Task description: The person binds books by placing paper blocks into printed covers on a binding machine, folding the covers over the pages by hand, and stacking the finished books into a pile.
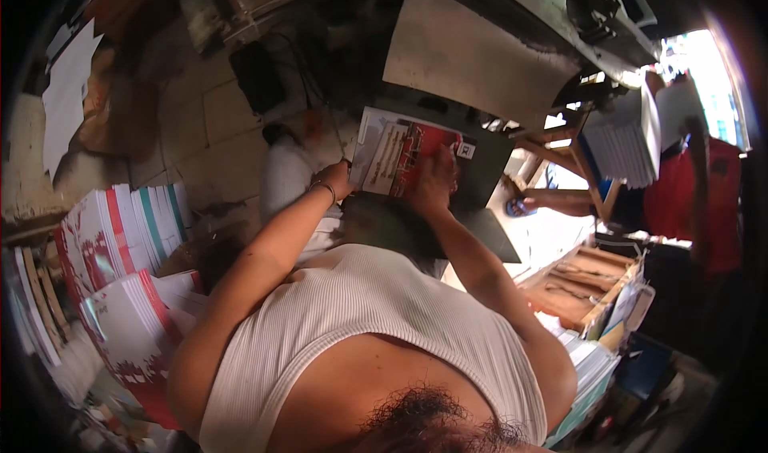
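A booklet [390,151] with a white and red printed cover lies on a dark green flat surface [484,185] in front of me. My left hand [340,179], with a bracelet on its wrist, is closed at the booklet's left edge. On the red part of the cover rests my right hand [434,183], its fingers stretched out and slightly apart. The right hand hides part of the cover print. Whatever lies beneath the booklet cannot be made out.
Stacks of books [132,221] stand at my left. A large machine with a pale panel [472,57] is ahead. At the right, a person in red [704,205] stands by a paper stack [624,137]. A wooden frame [584,281] sits near my right arm.
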Motion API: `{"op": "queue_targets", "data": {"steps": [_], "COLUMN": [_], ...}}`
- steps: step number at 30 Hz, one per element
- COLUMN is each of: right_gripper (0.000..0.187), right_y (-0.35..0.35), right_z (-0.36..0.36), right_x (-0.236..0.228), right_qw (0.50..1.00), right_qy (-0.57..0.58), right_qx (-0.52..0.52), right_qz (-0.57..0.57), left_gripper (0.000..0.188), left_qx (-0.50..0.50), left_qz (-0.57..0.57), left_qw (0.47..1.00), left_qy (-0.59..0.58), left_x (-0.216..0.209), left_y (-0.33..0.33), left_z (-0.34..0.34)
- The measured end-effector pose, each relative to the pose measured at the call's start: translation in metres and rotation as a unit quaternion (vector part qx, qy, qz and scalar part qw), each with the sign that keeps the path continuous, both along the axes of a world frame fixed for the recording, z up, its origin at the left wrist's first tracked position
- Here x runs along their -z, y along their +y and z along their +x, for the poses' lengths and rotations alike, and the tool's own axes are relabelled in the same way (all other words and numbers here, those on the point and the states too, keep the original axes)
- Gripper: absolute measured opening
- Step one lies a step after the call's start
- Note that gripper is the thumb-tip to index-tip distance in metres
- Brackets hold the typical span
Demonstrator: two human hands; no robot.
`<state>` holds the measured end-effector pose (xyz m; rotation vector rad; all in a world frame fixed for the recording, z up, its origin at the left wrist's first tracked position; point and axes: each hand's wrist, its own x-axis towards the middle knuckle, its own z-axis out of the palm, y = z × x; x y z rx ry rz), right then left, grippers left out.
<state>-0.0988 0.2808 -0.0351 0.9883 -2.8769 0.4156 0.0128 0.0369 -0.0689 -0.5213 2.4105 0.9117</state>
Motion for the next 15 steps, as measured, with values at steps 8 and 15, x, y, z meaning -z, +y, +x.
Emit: {"op": "queue_targets", "data": {"steps": [8,15], "right_gripper": [0.036,0.054], "right_y": [-0.077,-0.024], "right_z": [0.026,0.011], "right_x": [0.013,0.014], "right_qw": [0.985,0.983], "right_qy": [-0.018,-0.012], "right_qx": [-0.170,-0.151], "right_qz": [0.031,0.107], "left_gripper": [0.056,0.052], "left_qx": [-0.023,-0.061], "left_qz": [0.001,0.008], "left_qw": [1.000,0.997], "left_qy": [0.018,0.037], "left_x": [0.008,0.029], "left_y": [0.002,0.005], "left_z": [-0.004,0.002]}}
